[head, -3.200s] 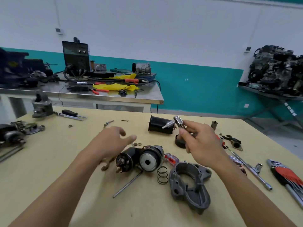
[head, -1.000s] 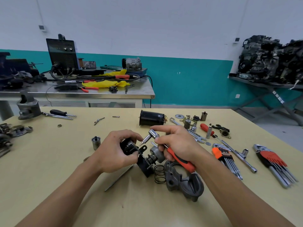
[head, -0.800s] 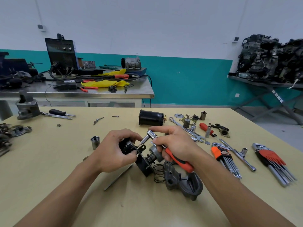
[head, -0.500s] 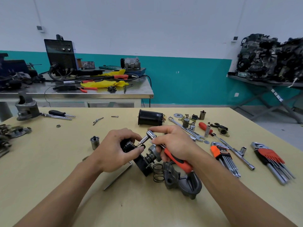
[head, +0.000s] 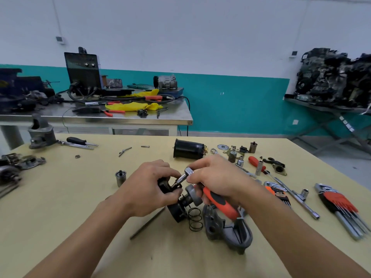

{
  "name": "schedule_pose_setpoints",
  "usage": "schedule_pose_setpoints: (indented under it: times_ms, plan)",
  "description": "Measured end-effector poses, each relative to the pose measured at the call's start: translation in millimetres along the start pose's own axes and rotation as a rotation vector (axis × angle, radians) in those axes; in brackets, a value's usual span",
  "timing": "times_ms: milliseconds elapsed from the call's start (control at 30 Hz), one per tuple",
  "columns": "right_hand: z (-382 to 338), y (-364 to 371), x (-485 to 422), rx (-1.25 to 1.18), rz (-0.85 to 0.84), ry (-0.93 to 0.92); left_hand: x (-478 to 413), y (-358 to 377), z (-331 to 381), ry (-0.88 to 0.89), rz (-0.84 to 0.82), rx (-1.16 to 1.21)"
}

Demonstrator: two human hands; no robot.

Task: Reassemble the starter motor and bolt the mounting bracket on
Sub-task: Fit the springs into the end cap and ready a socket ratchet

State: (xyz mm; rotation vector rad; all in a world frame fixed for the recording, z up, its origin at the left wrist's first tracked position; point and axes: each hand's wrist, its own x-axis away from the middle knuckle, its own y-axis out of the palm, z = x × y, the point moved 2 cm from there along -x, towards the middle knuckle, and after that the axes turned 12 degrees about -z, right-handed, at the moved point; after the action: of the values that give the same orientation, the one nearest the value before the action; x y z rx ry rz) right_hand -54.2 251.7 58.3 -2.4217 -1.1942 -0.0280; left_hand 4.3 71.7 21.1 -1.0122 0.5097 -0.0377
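Observation:
My left hand [head: 149,192] grips the black starter motor assembly [head: 178,209], tilted over the yellow table [head: 60,207]. My right hand [head: 217,180] holds an orange-handled ratchet [head: 220,201]; its chrome head and socket [head: 183,177] sit on a fastener at the solenoid end. A black coil spring [head: 195,219] lies just below the assembly. The grey cast mounting bracket [head: 226,229] lies to the right of the spring, partly under the ratchet handle. A black cylindrical motor housing [head: 188,151] lies farther back.
Sockets, washers and a red screwdriver [head: 256,160] are scattered at the back right. Hex key sets [head: 339,207] and a T-wrench [head: 301,199] lie right. A small metal cylinder [head: 120,177] stands left, a thin rod [head: 147,224] lies under my left wrist. A steel workbench [head: 100,119] stands behind.
Since three seconds ago both hands closed on the assembly and the ratchet came onto it. Over the last second the hold is the same, with the ratchet head shifting only slightly.

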Motion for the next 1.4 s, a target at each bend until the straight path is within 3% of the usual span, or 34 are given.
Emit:
schedule_pose_setpoints:
  times_ms: [167, 333, 500, 633, 800, 1000, 1100, 1233, 1400]
  plan:
    - [-3.6, 3.2, -2.8, 0.254, 0.065, 0.009, 0.5, 1.8, 0.9, -0.048, 0.048, 0.007]
    - [-4.5, -2.5, -8.3, 0.071, 0.005, 0.028, -0.5, 3.2, 4.2, -0.069, 0.045, -0.010]
    - [0.6, -18.4, -6.7, -0.200, -0.256, -0.060, -0.4, 2.4, 4.1, -0.069, 0.038, -0.013]
    - [4.6, -26.6, -9.5, -0.045, -0.434, -0.152, 0.0, 1.3, 3.2, -0.057, 0.026, -0.018]
    - [-0.9, -29.8, -19.3, 0.214, -0.298, -0.173, 0.8, 1.4, 7.2, -0.046, 0.021, -0.027]
    - [4.3, -16.6, -42.3, 0.288, -0.060, -0.070, 0.2, 1.2, 6.0, -0.046, 0.046, -0.040]
    - [0.5, -21.7, -37.3, 0.249, -0.132, -0.158, -0.5, 1.8, 5.8, -0.014, -0.011, -0.073]
    - [-8.3, -29.2, -25.5, 0.429, -0.259, -0.355, -0.3, -0.9, 8.8, 0.010, -0.028, -0.033]
    - [-3.6, -27.5, -24.8, 0.425, -0.265, -0.294, 0.1, 1.1, 7.0, -0.063, -0.002, -0.052]
